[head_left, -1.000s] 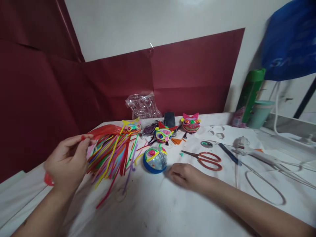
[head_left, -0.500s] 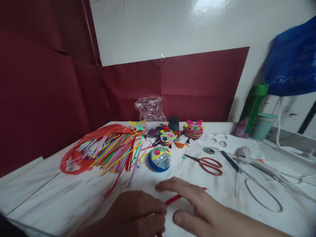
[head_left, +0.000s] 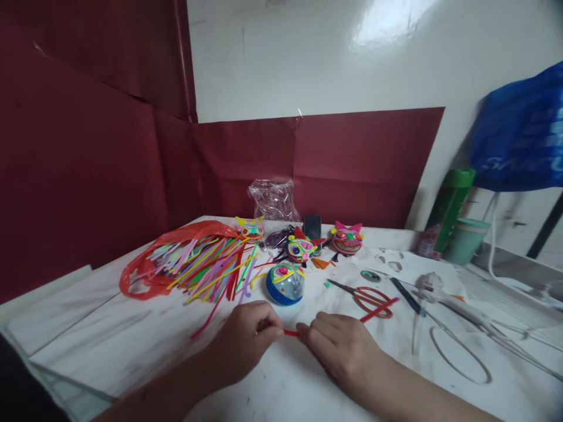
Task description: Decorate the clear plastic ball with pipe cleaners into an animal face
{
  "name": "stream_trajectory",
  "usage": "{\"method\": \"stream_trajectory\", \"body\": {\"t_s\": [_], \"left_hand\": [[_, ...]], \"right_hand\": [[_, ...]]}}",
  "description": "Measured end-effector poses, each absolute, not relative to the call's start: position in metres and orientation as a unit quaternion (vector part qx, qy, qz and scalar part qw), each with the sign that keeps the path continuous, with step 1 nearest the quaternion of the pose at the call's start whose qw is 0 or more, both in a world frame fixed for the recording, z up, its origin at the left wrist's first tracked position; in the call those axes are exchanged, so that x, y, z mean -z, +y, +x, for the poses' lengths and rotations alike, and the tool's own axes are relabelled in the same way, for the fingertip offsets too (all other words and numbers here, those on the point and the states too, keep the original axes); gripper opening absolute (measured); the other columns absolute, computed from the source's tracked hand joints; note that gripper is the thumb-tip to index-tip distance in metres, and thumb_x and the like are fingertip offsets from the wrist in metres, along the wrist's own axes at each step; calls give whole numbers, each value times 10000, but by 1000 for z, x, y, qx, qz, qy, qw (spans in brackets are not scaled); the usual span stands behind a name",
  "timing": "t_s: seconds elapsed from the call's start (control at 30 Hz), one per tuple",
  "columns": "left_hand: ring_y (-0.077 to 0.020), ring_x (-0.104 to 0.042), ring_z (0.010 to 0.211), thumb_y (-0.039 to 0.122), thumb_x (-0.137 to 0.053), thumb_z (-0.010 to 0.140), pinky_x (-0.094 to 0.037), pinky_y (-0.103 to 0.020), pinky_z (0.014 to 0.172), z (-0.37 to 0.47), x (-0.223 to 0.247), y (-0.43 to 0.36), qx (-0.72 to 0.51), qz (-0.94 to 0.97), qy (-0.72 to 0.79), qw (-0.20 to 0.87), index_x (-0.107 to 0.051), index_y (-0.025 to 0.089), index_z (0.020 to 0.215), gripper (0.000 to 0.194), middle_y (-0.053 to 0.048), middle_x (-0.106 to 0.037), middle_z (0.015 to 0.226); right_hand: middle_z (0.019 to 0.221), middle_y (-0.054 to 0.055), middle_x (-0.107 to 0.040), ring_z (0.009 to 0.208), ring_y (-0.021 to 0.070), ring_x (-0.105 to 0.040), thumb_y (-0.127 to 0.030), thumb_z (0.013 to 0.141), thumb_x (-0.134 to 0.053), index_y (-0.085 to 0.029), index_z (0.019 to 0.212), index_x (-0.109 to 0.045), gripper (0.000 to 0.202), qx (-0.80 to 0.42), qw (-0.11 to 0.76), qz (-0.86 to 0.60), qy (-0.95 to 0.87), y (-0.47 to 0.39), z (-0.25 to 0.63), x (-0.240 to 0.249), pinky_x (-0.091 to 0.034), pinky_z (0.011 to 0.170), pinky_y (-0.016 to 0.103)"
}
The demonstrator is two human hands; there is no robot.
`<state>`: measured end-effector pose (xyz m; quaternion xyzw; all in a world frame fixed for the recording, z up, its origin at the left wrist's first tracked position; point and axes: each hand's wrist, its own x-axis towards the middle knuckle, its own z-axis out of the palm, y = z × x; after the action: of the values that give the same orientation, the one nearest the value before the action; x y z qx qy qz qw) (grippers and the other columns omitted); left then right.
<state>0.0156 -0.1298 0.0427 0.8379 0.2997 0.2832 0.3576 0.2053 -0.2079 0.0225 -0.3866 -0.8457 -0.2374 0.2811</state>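
A red pipe cleaner [head_left: 379, 309] runs between my two hands, its far end sticking out past the right hand over the scissors. My left hand [head_left: 250, 335] pinches one end between thumb and fingers. My right hand [head_left: 341, 346] is closed around it a short way along, knuckles up. Just beyond the hands sits a clear ball with a blue lower half [head_left: 285, 285], partly covered in coloured strips with a red eye. Red-handled scissors [head_left: 372, 300] lie to the right of the ball.
An orange-red bag [head_left: 132, 282] spills many coloured pipe cleaners [head_left: 211, 264] at left. Behind stand a yellow-eared head [head_left: 250, 230], a red-eared head [head_left: 299, 247] and a pink-eared head [head_left: 347, 239]. A glue gun [head_left: 466, 310] and blue-handled tool [head_left: 407, 296] lie right; a green cup [head_left: 466, 241] stands behind.
Both hands have moved up and away from me over the table. The right hand, spread before, has closed on the red pipe cleaner, which now extends further right. The view has shifted slightly.
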Motion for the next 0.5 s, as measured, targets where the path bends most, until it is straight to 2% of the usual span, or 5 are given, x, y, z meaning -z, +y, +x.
{"method": "stream_trajectory", "body": {"t_s": [0.1,0.17,0.37,0.43,0.5], "left_hand": [[-96,-420,504,189,-583,628,-306,-225,492,18,-41,-129,-235,763,260,543,-551,164,596,51,47,-485,519],[-84,-389,471,203,-595,595,-270,-220,464,20,-37,-130,-224,731,255,592,-535,161,580,75,56,-466,489],[-75,-353,404,307,-615,627,-257,-214,430,26,-27,-117,-280,724,333,535,-446,187,532,228,68,-443,412],[-87,-395,447,336,-603,662,-306,-220,459,24,-29,-112,-324,736,315,504,-452,185,541,246,50,-473,465],[-115,-475,565,349,-580,709,-372,-232,540,23,-34,-112,-352,765,294,453,-541,169,653,192,18,-542,599]], "right_hand": [[604,9,-536,535,136,-437,-82,925,-344,-162,811,-518,223,203,284,-369,-861,-214,209,-23,-287,508,273],[596,5,-532,529,132,-434,-72,918,-346,-170,794,-508,227,189,289,-370,-863,-217,211,-22,-280,503,272],[587,11,-532,522,133,-441,-113,929,-361,-170,785,-513,218,210,298,-406,-838,-214,230,-10,-280,507,267],[587,15,-538,521,130,-450,-112,928,-357,-158,809,-525,211,213,309,-416,-829,-212,237,-9,-281,498,259],[584,15,-543,519,128,-459,-109,927,-347,-155,814,-533,223,217,309,-419,-826,-211,240,-10,-283,490,254]]}}
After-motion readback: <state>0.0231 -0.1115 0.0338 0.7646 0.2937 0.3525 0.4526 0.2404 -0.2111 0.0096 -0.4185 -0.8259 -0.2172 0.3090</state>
